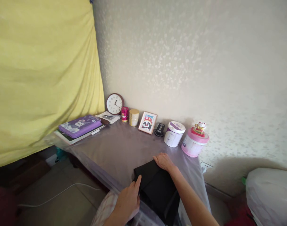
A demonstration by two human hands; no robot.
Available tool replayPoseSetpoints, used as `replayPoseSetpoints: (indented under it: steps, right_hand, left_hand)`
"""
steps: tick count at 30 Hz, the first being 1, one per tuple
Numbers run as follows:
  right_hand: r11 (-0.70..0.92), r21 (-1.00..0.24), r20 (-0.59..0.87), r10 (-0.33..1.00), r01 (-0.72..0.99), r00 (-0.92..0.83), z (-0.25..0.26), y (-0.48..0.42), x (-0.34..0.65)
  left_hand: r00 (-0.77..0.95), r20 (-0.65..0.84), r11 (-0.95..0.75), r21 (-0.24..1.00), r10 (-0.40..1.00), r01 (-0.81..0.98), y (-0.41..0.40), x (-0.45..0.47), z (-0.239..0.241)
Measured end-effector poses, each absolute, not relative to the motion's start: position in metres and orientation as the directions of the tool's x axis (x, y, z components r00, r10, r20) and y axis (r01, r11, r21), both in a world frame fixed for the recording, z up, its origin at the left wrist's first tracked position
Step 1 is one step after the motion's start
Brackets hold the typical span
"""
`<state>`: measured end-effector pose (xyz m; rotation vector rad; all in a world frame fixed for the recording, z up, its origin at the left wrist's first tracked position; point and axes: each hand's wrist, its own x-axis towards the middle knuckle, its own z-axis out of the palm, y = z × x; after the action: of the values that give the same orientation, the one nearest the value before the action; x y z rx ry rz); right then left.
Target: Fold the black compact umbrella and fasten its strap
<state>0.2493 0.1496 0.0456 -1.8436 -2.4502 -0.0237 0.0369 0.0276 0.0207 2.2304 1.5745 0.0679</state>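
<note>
A flat black piece [159,188], folded and smooth like a bag or sheet, lies at the near edge of the table; its exact kind I cannot make out. My left hand [129,199] grips its left edge, with one finger stretched along the top and the others curled at the side. At the far right corner, my right hand [164,161] holds the black piece, its fingers bent over the edge. The fingertips of the right hand are partly hidden. Folds and creases run across the black surface between the hands.
Along the wall stand a clock [115,104], a pink can [125,114], a yellow-lidded jar [134,118], a panda picture frame [147,122], a black stand [159,129], a white tub [174,134] and a pink tub [194,142]. A purple case [80,126] lies left, on books.
</note>
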Motion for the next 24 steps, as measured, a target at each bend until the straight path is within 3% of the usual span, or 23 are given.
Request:
replayPoseSetpoints:
  steps: [6,15,24]
  right_hand:
    - [0.110,-0.203,0.227,0.972,0.973,-0.063,0.055,0.139,0.297]
    - [0.235,-0.524,0.384,0.923,0.819,-0.020,0.062,0.020,0.339]
    - [0.399,-0.316,0.290,0.905,0.861,-0.312,0.052,-0.023,0.306]
  left_hand:
    - [0.371,-0.181,-0.294,0.345,0.911,0.891,0.027,0.035,0.019]
    - [0.397,-0.155,-0.326,0.349,0.904,0.878,0.030,0.031,0.012]
    - [0.402,-0.161,-0.332,0.338,0.902,0.881,0.030,0.031,0.014]
